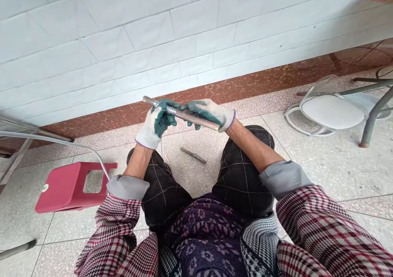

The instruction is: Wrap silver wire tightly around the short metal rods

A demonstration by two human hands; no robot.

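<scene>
A long, shiny metal tube (206, 122) slants across in front of me, its left end higher than its right. Around its left part wraps my left hand (159, 121), in a white glove with a green coated palm, fingers curled. My right hand (211, 111), gloved the same way, closes on the tube from behind, thumb along its side. Between the hands a stretch of the tube looks ribbed or wrapped. On the floor between my knees lies a thinner metal rod (193, 155), touched by neither hand.
A red plastic stool (63, 185) lies on its side to the left, with a grey hose or tube (82, 146) passing by it. White-seated chair (334, 111) and metal legs stand at right. Ahead rises a white tiled wall (153, 39) with a brown skirting.
</scene>
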